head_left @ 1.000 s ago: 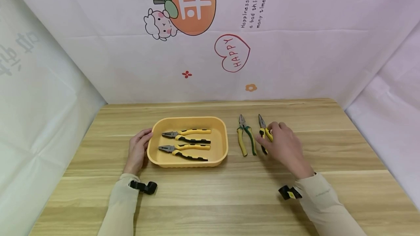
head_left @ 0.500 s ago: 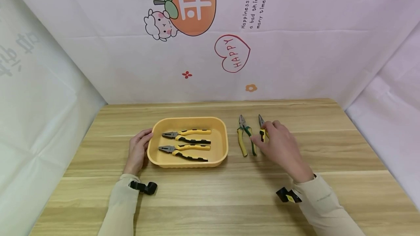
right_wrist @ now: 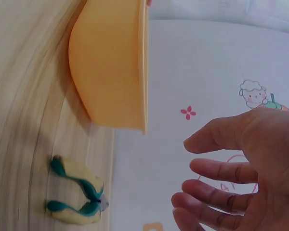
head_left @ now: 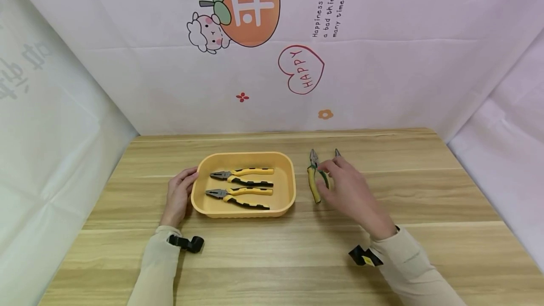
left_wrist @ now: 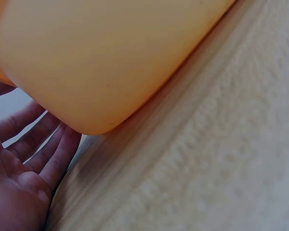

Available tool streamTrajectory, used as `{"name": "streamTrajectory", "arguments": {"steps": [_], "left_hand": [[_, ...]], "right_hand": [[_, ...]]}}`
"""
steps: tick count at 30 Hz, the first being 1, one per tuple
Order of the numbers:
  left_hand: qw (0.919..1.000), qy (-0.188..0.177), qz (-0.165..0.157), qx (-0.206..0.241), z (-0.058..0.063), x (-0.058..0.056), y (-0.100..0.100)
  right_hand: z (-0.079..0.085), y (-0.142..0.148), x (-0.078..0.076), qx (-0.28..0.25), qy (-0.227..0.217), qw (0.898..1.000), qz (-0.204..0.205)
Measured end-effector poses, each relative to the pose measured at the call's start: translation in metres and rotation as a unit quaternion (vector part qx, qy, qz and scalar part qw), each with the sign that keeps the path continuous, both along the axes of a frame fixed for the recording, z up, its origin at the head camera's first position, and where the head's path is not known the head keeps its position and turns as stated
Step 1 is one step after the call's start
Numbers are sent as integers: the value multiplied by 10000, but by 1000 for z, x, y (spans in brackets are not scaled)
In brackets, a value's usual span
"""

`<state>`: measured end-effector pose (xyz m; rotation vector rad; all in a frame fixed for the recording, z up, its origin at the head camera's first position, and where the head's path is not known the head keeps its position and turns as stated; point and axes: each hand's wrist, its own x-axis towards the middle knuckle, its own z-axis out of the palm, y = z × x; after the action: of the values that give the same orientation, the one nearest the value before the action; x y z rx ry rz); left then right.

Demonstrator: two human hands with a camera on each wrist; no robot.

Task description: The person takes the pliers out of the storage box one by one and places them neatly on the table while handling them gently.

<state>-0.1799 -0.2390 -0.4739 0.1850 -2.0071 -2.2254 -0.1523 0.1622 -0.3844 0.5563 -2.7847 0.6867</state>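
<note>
A white fabric backdrop (head_left: 382, 84), printed with cartoons and lettering, is spread across the upper part of the frame. Below it, a pale wood-grained tabletop (head_left: 272, 259) is seen. Two beige sleeves (head_left: 154, 263) are extended in from the lower left and lower right. Left of centre, a rounded rectangular yellow-orange plastic tray (head_left: 284, 183) is set on the table. Its left end is touched by the left hand (head_left: 177, 195), whose fingers are laid fairly straight against the wall. Right of centre, the right hand (head_left: 350, 195) is held above the table, its thumb and fingers parted and nothing gripped; the hands are well apart. Inside the tray, black-and-yellow-handled metal pliers (head_left: 233, 178) and a matching lower pair (head_left: 230, 198) are laid one above the other, noses to the left. Right of the tray, green-and-yellow-handled metal pliers (head_left: 312, 181) are laid nose upward, one handle partly covered by the right hand in the head view. Just beyond that hand's fingers, only the grey metal tip (head_left: 337, 152) of another tool is shown.
</note>
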Motion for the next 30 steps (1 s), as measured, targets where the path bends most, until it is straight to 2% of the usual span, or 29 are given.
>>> {"name": "streamTrajectory", "arguments": {"steps": [15, 22, 30], "left_hand": [[10000, -28, 16, -65, 1, 0, 1], [10000, -36, 34, -65, 1, 0, 1], [10000, -22, 35, -54, 0, -1, 0]], "right_hand": [[5, -32, 3, -190, -22, 9981, 588], [2, -51, 4, -153, 241, 9950, 959], [-4, -71, 4, -113, -4, 9936, 1123]]}}
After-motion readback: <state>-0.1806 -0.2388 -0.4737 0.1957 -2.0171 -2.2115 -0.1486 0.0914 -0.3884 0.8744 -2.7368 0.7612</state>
